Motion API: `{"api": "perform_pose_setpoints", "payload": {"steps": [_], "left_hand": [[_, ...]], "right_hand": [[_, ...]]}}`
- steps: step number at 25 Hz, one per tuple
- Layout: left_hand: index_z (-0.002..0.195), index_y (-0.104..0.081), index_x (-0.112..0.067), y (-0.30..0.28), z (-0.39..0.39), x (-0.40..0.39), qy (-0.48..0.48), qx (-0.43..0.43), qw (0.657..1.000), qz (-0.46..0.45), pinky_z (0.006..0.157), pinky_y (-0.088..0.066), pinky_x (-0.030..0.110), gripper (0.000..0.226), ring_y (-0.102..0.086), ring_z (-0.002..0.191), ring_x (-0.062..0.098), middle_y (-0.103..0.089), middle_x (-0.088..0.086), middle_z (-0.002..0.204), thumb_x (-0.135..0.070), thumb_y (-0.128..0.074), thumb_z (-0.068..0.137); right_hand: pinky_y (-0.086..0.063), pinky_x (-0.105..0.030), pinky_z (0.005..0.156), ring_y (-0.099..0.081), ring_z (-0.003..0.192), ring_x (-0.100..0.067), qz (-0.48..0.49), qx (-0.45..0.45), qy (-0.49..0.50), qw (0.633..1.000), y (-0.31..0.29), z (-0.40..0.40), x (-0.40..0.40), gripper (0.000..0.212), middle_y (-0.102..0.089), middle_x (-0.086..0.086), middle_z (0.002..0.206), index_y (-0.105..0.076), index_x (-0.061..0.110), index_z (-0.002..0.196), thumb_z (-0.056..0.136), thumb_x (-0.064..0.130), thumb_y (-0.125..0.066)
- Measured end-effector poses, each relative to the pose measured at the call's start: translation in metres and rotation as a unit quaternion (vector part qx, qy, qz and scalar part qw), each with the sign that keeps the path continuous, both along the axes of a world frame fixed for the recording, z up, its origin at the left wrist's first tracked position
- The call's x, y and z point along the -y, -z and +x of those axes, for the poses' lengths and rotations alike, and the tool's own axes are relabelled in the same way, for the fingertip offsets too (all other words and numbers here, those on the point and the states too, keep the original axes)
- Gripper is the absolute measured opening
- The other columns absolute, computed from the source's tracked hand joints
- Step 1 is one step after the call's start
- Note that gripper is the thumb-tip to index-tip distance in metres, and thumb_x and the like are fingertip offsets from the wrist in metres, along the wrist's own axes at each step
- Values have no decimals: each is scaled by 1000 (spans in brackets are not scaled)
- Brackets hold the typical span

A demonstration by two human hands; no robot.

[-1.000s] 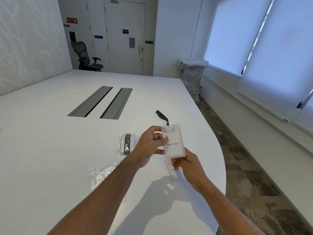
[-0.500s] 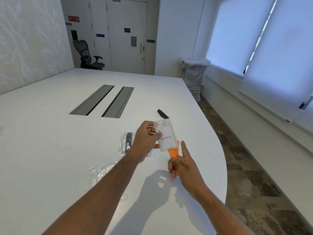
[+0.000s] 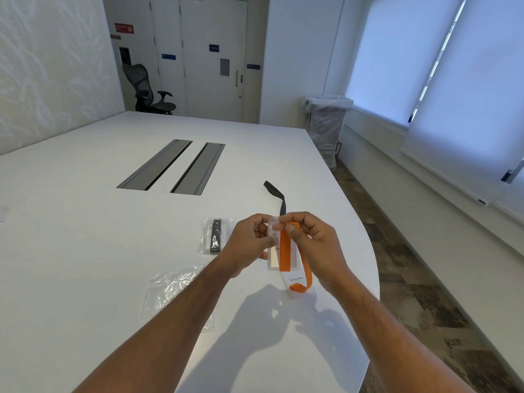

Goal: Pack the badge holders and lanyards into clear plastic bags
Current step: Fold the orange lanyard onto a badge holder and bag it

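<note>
A person's left hand (image 3: 249,239) pinches the top of a clear badge holder (image 3: 273,255) above the white table (image 3: 85,222), while the right hand (image 3: 312,239) pinches an orange lanyard (image 3: 285,253) folded against it. The pair looks gathered for bagging; next, it seems, comes the empty plastic bag (image 3: 173,293) nearby.

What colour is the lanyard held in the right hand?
Orange, seen in the head view.

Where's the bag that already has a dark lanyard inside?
The packed bag lies on the white table, just left of the left hand, beyond the empty bag.
</note>
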State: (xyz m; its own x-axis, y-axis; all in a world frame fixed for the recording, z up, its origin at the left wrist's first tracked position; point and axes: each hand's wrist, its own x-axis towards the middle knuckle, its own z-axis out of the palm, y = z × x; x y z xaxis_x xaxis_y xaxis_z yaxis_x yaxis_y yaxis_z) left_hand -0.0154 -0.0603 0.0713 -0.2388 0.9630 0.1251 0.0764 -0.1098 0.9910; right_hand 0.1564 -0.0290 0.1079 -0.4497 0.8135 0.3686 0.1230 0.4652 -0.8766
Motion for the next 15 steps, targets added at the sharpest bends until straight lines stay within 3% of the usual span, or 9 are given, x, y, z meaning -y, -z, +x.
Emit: {"api": "perform_pose_setpoints", "payload": {"steps": [4, 9, 15], "left_hand": [[115, -68, -19, 0, -1, 4, 56, -16, 998, -15, 75, -65, 46, 29, -76, 99, 28, -75, 14, 108, -5, -73, 91], [115, -68, -21, -2, -2, 10, 95, -7, 995, -3, 70, -64, 36, 27, -77, 100, 24, -77, 5, 110, -9, -74, 92], [111, -69, -21, 2, -5, 12, 97, 16, 995, 13, 63, -60, 28, 26, -77, 94, 18, -79, 3, 105, -8, -74, 90]], "right_hand": [[-51, -28, 91, -66, 112, -8, 10, -10, 5, 1000, -6, -1, -17, 28, -76, 20, 108, -70, 45, 104, 101, 29, -49], [-56, -25, 85, -71, 107, -14, -41, -41, -27, 998, -2, 6, -32, 33, -78, 12, 109, -71, 30, 110, 104, 31, -39], [-61, -28, 78, -72, 105, -21, -124, -81, -36, 988, 20, 12, -28, 42, -77, 8, 108, -78, 39, 100, 96, 38, -35]]}}
